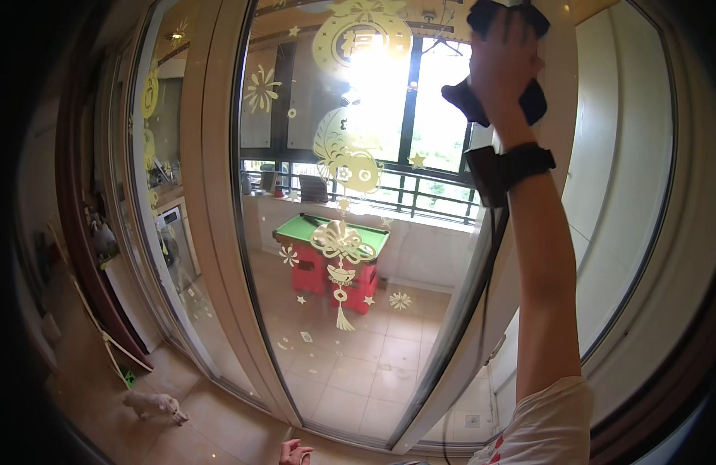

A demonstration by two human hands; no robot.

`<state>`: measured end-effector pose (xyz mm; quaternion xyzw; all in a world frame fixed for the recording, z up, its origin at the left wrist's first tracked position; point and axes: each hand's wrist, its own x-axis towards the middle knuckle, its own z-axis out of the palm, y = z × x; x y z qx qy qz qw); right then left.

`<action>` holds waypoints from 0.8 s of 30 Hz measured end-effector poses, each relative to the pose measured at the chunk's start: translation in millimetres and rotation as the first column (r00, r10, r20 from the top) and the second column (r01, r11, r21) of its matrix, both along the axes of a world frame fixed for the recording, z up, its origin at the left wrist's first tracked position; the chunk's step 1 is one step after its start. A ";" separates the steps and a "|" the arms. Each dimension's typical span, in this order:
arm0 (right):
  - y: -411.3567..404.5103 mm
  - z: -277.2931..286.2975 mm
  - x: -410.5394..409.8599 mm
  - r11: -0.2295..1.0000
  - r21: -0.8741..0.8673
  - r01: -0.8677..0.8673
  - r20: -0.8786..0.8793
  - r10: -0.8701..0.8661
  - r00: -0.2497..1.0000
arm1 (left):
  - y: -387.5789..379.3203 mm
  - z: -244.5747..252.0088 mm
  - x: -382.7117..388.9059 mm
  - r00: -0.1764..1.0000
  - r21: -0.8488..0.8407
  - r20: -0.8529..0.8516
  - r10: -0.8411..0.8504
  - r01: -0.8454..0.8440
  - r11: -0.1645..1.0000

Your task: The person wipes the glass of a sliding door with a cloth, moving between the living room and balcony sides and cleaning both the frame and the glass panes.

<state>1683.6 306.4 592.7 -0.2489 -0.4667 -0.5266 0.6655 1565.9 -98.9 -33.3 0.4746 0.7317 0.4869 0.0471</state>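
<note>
High at the upper right, my right hand [505, 64] presses a dark cloth [535, 102] against the glass door's edge and pale frame [558, 75]. Its fingers lie spread over the cloth, and a black strap with a small device [487, 176] is on the wrist. My left hand [295, 452] hangs low at the bottom edge, fingers loosely curled, with no object visible in it; part of it is cut off. Between them stands the glass door panel [358, 349], with gold decals [349, 157] of a fish, a knot and stars.
Behind the glass are a small green pool table [300, 228] on red supports [307, 279] and a railed window [436, 139]. A small light-coated dog [154, 405] is on the tiled floor at lower left. A cable [485, 302] hangs from the wrist device.
</note>
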 end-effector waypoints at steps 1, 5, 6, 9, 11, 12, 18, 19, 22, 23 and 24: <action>-12.9 -11.2 -11.1 0.996 0.078 -0.038 0.000 0.038 0.999 | 5.1 1.4 1.6 0.999 0.008 -0.043 -0.002 0.002 1.000; -57.1 -181.2 -70.1 0.765 -0.642 -0.052 0.694 0.609 0.384 | 24.1 3.7 8.5 0.993 -0.064 0.031 -0.112 0.114 0.991; -65.6 -231.0 -66.1 0.728 -0.676 0.115 0.735 0.652 0.187 | 27.4 2.8 9.4 0.991 -0.100 0.006 -0.132 0.132 0.986; -61.5 -295.0 -63.7 0.960 0.277 -0.042 0.912 -0.276 -0.305 | 24.5 -6.0 9.3 0.983 -0.208 -0.021 -0.181 0.172 0.963; -42.9 -264.0 -50.6 0.997 0.078 0.008 0.992 -0.077 -0.100 | 12.0 -16.6 6.6 0.983 -0.168 -0.002 -0.184 0.181 0.969; -33.4 -228.9 -47.1 0.749 -0.655 0.102 0.752 0.659 -0.015 | 5.1 -23.1 3.3 0.984 -0.185 -0.014 -0.177 0.172 0.968; 11.3 47.6 0.2 0.959 0.275 0.068 0.058 -0.087 0.994 | -25.3 -50.0 -21.2 0.991 -0.440 0.131 -0.010 0.068 0.895; 10.8 68.8 -3.6 0.969 0.241 0.055 -0.112 -0.029 0.993 | -23.2 -49.7 -24.2 0.995 -0.398 0.094 -0.020 0.056 0.916; -8.0 44.5 -42.6 0.988 0.098 -0.118 0.086 0.110 0.990 | -6.5 -39.2 -32.7 0.998 -0.271 0.004 -0.063 0.062 0.961; -19.1 13.5 -65.5 0.996 -0.072 0.051 0.318 -0.026 0.948 | 2.0 -34.0 -34.4 0.995 -0.240 -0.009 -0.097 0.092 0.967; -30.8 -19.8 -87.0 0.929 -0.266 0.257 0.600 -0.049 0.799 | 10.1 -28.6 -36.4 0.991 -0.209 -0.027 -0.128 0.120 0.970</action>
